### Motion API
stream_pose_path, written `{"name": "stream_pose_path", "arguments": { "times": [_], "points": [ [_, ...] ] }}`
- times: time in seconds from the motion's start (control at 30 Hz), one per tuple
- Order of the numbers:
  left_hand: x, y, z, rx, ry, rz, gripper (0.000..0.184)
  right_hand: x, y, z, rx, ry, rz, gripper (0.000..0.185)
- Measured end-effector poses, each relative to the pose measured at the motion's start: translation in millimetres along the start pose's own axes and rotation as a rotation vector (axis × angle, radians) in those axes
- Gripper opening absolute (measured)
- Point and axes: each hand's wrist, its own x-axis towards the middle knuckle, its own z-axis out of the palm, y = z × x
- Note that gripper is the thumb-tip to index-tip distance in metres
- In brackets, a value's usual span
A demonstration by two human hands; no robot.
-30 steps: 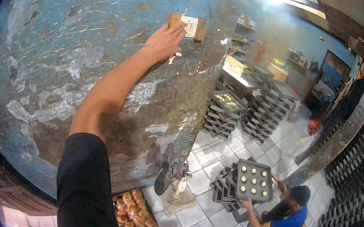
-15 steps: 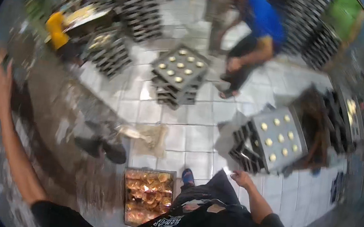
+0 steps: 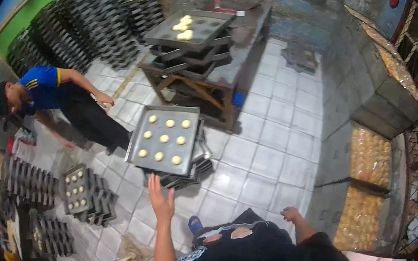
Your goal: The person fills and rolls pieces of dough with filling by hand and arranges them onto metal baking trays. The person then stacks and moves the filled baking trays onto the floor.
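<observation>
Nine soft-looking dough balls [image 3: 164, 138] on a stiff-looking tray [image 3: 170, 148], best held by opposite rims, left hand [image 3: 161, 204] spread and empty, right hand [image 3: 290, 213] unclear.

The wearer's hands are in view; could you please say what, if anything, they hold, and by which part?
The left hand, open beside the nearest tray, holds nothing. The right hand is curled; whether it holds anything cannot be told.

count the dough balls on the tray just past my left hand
9 dough balls: on the tray just past your left hand, three in the far row, three in the middle row, three in the near row. None looks hidden.
</observation>
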Motion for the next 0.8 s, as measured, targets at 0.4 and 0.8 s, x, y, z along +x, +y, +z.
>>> {"name": "stream_pose_path", "arguments": {
  "times": [0.4,0.8],
  "points": [
    [339,325,206,-1.302,-0.424,0.244,0.031,97,112,-119,0.858,0.283,0.129,0.02],
    [561,576,350,-2.027,-1.321,0.6,0.041,208,34,-272,1.292,0.466,0.368,0.03]
  ]
}}
